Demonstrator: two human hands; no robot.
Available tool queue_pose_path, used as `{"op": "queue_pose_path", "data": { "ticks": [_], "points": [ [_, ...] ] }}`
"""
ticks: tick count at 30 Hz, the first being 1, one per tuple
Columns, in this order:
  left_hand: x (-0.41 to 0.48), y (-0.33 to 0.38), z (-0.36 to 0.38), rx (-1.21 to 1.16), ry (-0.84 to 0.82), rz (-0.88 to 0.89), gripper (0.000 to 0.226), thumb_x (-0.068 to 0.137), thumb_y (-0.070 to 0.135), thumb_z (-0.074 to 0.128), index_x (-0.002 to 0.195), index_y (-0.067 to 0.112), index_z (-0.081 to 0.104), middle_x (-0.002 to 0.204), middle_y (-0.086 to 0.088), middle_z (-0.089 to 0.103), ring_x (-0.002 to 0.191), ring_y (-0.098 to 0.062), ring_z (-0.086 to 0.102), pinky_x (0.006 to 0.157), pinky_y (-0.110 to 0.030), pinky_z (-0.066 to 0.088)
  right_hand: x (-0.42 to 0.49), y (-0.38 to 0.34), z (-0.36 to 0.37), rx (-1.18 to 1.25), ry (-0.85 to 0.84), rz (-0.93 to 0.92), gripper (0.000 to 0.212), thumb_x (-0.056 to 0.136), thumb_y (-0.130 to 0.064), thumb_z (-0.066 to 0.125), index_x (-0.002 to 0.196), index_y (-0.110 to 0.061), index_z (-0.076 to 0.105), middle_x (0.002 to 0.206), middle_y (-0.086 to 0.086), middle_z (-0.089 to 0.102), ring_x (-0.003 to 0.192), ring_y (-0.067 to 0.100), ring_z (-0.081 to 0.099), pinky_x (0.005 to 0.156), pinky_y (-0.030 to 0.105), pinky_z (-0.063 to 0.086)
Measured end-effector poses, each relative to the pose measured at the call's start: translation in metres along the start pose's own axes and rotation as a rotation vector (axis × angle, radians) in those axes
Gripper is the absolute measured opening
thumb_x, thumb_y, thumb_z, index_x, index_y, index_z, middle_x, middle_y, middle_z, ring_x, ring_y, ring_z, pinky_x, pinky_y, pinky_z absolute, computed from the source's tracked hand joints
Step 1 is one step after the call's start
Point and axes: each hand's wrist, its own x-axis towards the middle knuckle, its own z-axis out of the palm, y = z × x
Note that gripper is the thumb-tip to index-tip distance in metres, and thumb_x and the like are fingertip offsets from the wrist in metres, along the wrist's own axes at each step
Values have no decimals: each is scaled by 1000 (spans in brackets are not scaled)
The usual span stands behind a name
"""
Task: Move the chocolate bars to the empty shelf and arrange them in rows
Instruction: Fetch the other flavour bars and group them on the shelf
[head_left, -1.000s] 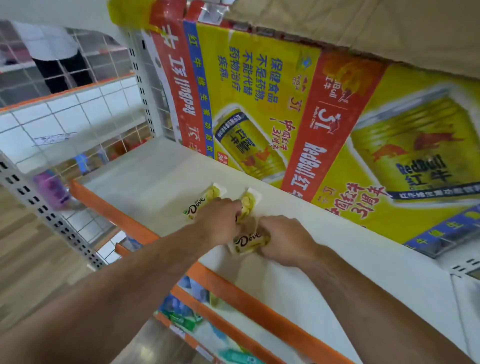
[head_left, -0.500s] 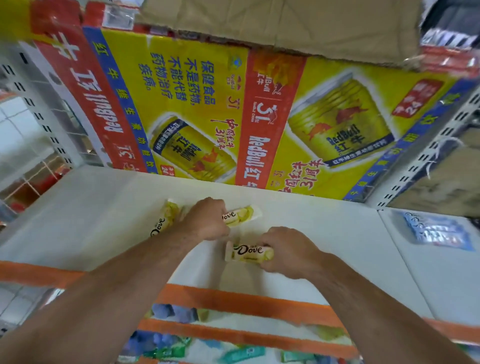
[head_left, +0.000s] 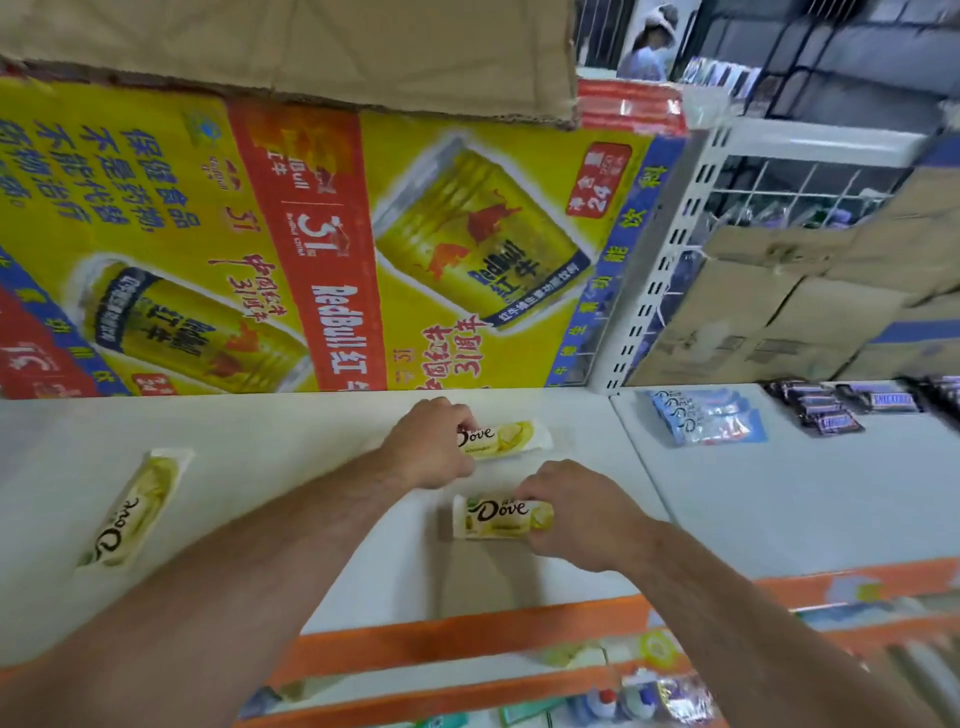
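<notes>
Arranging yellow Dove bars on white shelf (head_left: 260, 431), both hands down on wrappers.

Left hand (head_left: 434, 444) closed over left end of rear bar (head_left: 506, 439); long axis left-right, logo end under the fingers, far end aimed at the right-hand shelf section. Right hand (head_left: 582, 514) gripping right end of front bar (head_left: 491, 517); long axis also left-right, parallel to rear bar, just in front of it, flat on shelf. Third bar (head_left: 132, 512) lying free, well apart to the left, long axis front-back with a slight tilt, logo end toward orange shelf edge (head_left: 467, 639). Blue Dove packs (head_left: 701, 418) and dark bars (head_left: 831, 410) on adjoining section to the right. Red Bull carton (head_left: 311, 234) standing behind, against shelf back.
</notes>
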Motion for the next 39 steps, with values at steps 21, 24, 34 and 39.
{"op": "queue_pose_path", "data": {
  "ticks": [21,24,34,39],
  "points": [
    [75,55,50,-285,151,-222,42,65,14,77,103,30,71,113,1,58,93,-11,55,71,-18,40,9,146,-11,21,-26,-183,51,73,-48,60,122,-33,58,111,-3,55,106,18,49,94,34,44],
    [75,54,51,-301,154,-235,42,65,15,78,104,31,71,112,3,55,92,-9,55,67,-14,39,9,149,-12,48,-33,-172,52,73,-48,61,123,-35,57,113,-5,54,107,16,47,93,33,44],
    [47,47,43,-191,49,-141,73,78,24,71,144,22,41,151,2,34,132,-10,36,104,-18,28,8,143,-17,34,-55,-106,50,73,-44,64,122,-36,57,113,-9,54,109,11,47,90,31,45],
    [8,21,49,212,90,-141,68,90,61,40,150,32,26,161,8,15,147,-10,9,119,-42,9,15,129,-21,6,-25,-54,48,72,-45,61,119,-35,57,110,-8,55,105,13,49,86,31,46]
  ]
}}
